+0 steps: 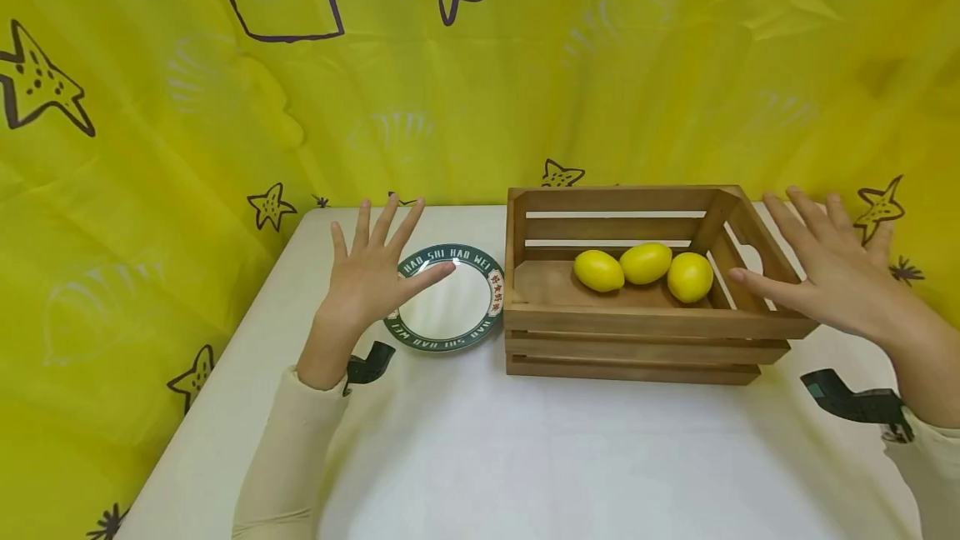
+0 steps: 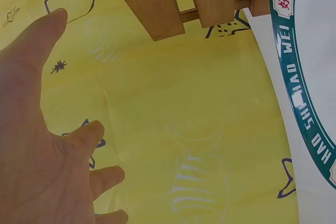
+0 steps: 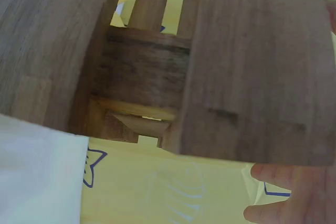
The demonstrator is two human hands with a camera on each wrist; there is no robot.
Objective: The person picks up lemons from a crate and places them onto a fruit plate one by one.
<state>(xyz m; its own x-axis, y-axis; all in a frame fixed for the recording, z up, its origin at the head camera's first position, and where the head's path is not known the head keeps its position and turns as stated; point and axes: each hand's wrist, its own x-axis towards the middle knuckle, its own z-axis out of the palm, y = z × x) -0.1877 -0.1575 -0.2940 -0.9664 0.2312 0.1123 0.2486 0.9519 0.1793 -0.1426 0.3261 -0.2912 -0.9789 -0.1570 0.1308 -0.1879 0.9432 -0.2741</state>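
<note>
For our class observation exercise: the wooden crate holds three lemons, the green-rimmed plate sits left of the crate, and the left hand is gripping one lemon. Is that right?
One detail is wrong. The left hand grips nothing: the head view shows it open with fingers spread above the plate. All three lemons lie in the wooden crate, and the plate does sit left of it.

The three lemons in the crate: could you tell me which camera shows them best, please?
The head view: all three lemons lie in plain sight inside the wooden crate. The left wrist view shows only crate slats, no lemons; the right wrist view shows close-up crate wood with perhaps a yellow sliver.
</note>
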